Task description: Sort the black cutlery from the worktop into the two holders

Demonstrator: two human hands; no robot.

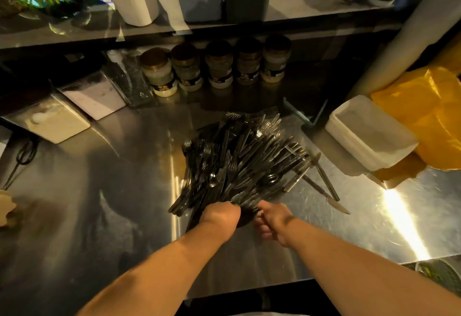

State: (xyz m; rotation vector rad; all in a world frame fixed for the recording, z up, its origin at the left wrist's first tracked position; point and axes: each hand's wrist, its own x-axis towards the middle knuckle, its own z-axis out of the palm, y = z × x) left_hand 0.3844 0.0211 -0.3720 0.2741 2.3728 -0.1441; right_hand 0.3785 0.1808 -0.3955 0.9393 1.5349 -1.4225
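Five jars along the back wall carry dark labels with a yellow mark; the writing is too small to read. The black cutlery lies fanned in a heap mid-surface, handles toward the person. Left hand and right hand meet at the near handle ends, fingers curled tight round the bunch.

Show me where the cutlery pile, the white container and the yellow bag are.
cutlery pile (pixel 239 163), head view, middle of the dark heap.
white container (pixel 369 131), head view, top of its lid.
yellow bag (pixel 429 116), head view, crumpled front face.
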